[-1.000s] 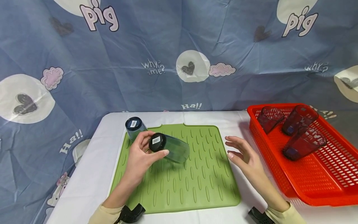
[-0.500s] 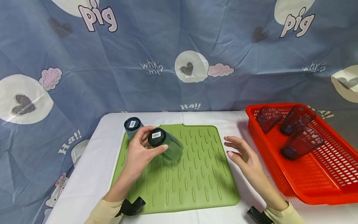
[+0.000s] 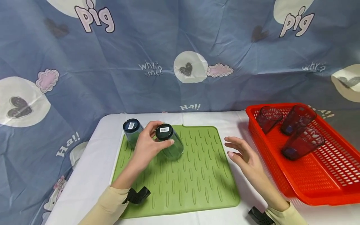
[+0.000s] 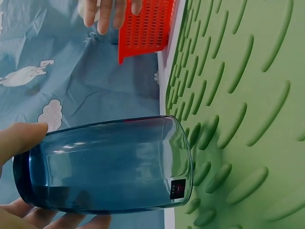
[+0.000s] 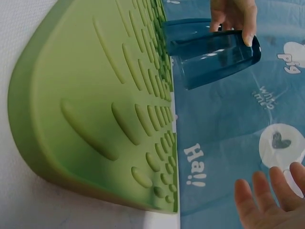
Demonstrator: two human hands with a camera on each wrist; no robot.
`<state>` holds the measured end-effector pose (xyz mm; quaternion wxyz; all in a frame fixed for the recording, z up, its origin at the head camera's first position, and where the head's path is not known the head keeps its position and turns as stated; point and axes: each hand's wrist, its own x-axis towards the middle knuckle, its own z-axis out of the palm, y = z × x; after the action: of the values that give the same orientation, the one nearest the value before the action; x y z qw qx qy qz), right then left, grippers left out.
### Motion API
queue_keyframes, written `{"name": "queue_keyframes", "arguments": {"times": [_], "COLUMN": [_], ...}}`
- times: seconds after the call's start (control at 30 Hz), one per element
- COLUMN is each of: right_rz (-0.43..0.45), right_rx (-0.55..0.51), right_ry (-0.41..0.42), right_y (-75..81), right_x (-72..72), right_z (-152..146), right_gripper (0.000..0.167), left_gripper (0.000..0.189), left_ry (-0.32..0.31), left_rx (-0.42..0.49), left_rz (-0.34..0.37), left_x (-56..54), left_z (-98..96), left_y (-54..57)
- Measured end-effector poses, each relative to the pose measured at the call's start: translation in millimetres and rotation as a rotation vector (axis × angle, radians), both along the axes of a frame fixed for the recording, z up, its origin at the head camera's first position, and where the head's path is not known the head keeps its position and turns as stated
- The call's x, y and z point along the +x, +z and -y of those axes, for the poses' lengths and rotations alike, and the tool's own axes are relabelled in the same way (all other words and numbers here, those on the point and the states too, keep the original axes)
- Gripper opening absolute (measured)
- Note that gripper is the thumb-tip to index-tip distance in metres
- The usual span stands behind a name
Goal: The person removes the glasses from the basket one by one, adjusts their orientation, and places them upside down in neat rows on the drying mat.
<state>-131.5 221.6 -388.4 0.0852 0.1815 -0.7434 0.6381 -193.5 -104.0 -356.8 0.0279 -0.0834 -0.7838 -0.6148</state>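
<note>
Swung more upright, a glass (image 3: 173,147) is gripped base-up by the left hand (image 3: 147,145) mid-frame; right hand (image 3: 244,156) spread; three tumblers (image 3: 302,143) in basket (image 3: 320,179), right.

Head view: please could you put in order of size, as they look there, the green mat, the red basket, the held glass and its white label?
1. Green mat and red basket: not ranked, because the picture's edge cuts off the basket.
2. Held glass.
3. White label.
</note>
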Motion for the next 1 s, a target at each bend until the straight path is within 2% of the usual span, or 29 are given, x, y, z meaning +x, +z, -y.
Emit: {"name": "queue_keyframes", "arguments": {"times": [0.33, 0.57, 1.0], "right_rz": [-0.013, -0.007, -0.008], "right_rx": [0.006, 0.001, -0.026], "right_ry": [0.000, -0.003, -0.013], "right_y": [-2.8, -4.5, -3.6], "right_x": [-1.6, -1.9, -2.5], "right_z": [-1.0, -1.4, -3.6], "right_gripper": [0.042, 0.042, 0.041], "left_gripper": [0.062, 0.065, 0.068], "left_ry": [0.034, 0.061, 0.036], "left_rx": [-0.060, -0.111, -0.125], "left_rz": [-0.003, -0.006, 0.032], "left_x": [-17.0, -31.4, -47.3], "left_z": [-10.1, -17.8, -23.1], "left_y": [4.8, 1.5, -5.9]}}
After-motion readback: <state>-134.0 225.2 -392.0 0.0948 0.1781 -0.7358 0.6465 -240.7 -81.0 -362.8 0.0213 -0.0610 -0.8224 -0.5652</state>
